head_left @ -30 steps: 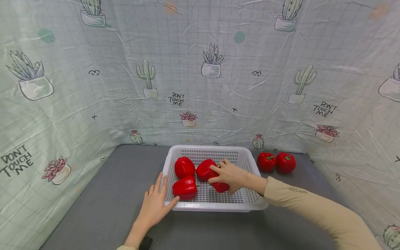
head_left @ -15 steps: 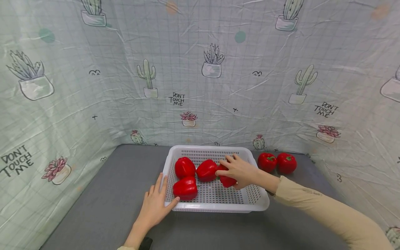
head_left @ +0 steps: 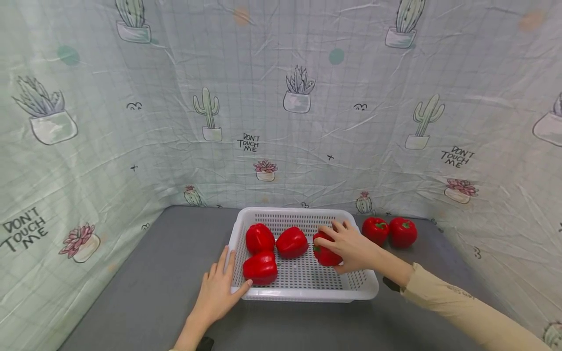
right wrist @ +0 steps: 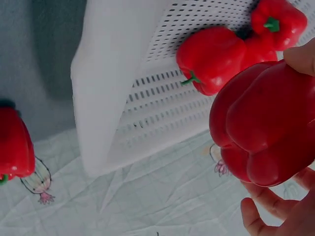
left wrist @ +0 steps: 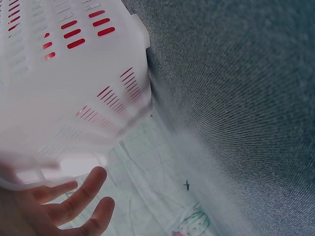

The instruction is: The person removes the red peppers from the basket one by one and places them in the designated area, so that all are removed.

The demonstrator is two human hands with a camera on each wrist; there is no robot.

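Note:
My right hand [head_left: 353, 250] grips a red bell pepper [head_left: 326, 250] at the right part of a white perforated basket [head_left: 303, 294]. In the right wrist view, fingers and thumb reach round this pepper [right wrist: 268, 120], its lobed end showing. My left hand [head_left: 215, 288] rests at the basket's left front corner, fingers spread along the left rim and thumb on the front rim. Left wrist view: relaxed fingers [left wrist: 83, 194] lie beside the basket's wall [left wrist: 64, 93]. Inside the basket, to the left, lie a back pepper [head_left: 259, 239], a front pepper [head_left: 260, 267] and a middle pepper [head_left: 291, 242].
Two more red bell peppers stand side by side on the grey table [head_left: 145, 282] behind the right arm: a nearer one [head_left: 375, 230] and one farther right [head_left: 402, 232]. A patterned cloth [head_left: 263, 97] with printed cacti hangs around the table's back and sides.
My right hand has moved right with the pepper in its grip, away from the middle pepper. The left hand stays at the basket's corner.

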